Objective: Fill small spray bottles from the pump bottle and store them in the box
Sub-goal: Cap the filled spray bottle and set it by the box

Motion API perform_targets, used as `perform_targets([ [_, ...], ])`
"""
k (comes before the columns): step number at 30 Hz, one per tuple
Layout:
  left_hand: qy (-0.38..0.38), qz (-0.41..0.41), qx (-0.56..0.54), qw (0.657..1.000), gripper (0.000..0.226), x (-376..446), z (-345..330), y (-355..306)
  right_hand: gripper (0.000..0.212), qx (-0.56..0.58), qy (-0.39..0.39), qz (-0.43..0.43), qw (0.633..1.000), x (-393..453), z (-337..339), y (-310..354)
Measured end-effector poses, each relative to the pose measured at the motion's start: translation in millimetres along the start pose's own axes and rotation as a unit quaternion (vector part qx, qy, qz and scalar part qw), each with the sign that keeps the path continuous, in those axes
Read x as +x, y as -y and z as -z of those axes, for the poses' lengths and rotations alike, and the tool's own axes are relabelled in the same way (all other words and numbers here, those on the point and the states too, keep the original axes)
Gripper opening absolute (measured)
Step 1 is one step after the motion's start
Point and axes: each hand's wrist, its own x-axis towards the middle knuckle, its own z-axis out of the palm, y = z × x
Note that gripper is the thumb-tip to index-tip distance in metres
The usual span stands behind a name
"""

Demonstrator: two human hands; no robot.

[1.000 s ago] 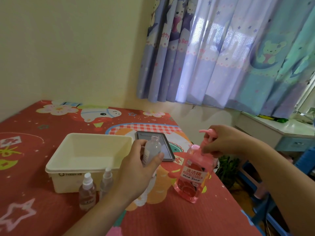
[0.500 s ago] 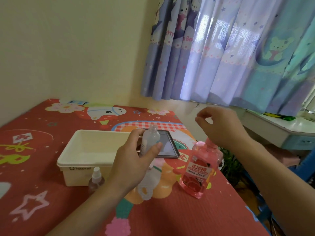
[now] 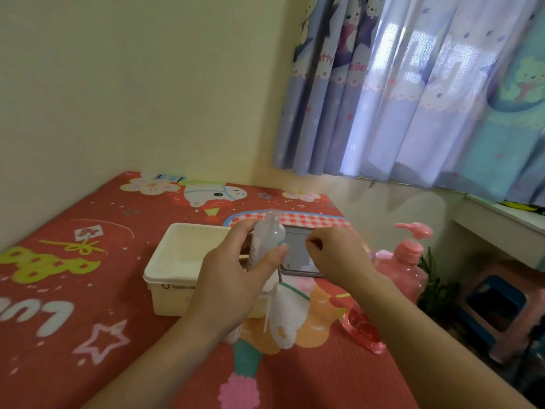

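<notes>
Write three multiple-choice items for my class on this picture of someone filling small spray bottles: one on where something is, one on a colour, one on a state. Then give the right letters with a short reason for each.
1. Where does the cream box stand?
A. on the red patterned table
B. on the windowsill
C. on the floor

2. What colour is the pump bottle?
A. green
B. pink
C. black

3. What state is the small clear bottle in?
A. lying inside the box
B. standing alone on the table
C. held off the table, its neck uncapped

Key: 1 A, the box rests on the table to the left of the hands. 2 B, both body and pump head are pink. 3 C, the left hand grips it with thumb and fingers, and no spray head sits on its neck; the right hand is beside it, fingers curled.
</notes>
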Motion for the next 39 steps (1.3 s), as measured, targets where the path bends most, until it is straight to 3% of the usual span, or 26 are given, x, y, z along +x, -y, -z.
perform_targets([
  [8, -0.024, 0.013, -0.001, 1.0, 0.052, -2.8, 24.8, 3.1, 0.021, 0.041, 0.127, -0.09, 0.987, 8.2, -74.7, -7.5],
  [13, -0.038, 0.02, -0.003, 0.999, 0.037, -3.2, 37.8, 2.6, 0.034, 0.069, 0.17, -0.15, 0.972, 8.4, -100.4, -10.5],
  [17, -0.038, 0.028, -0.012, 0.999, 0.028, -2.7, 47.8, 6.0, 0.037, 0.077, 0.188, -0.158, 0.966, 16.9, -111.1, -8.8],
  [28, -0.058, 0.038, 0.0, 0.998, 0.028, -0.7, 60.6, 18.7, 0.023, 0.074, 0.244, -0.152, 0.955, 31.9, -123.8, -3.0],
  [35, -0.061, 0.047, 0.011, 0.997, 0.032, -2.0, 60.7, 20.7, 0.018, 0.145, 0.255, -0.199, 0.935, 33.3, -125.0, -5.1],
  [39, -0.057, 0.045, 0.009, 0.997, 0.032, -2.6, 60.3, 21.0, 0.03, 0.179, 0.234, -0.252, 0.922, 29.6, -113.1, -5.0],
])
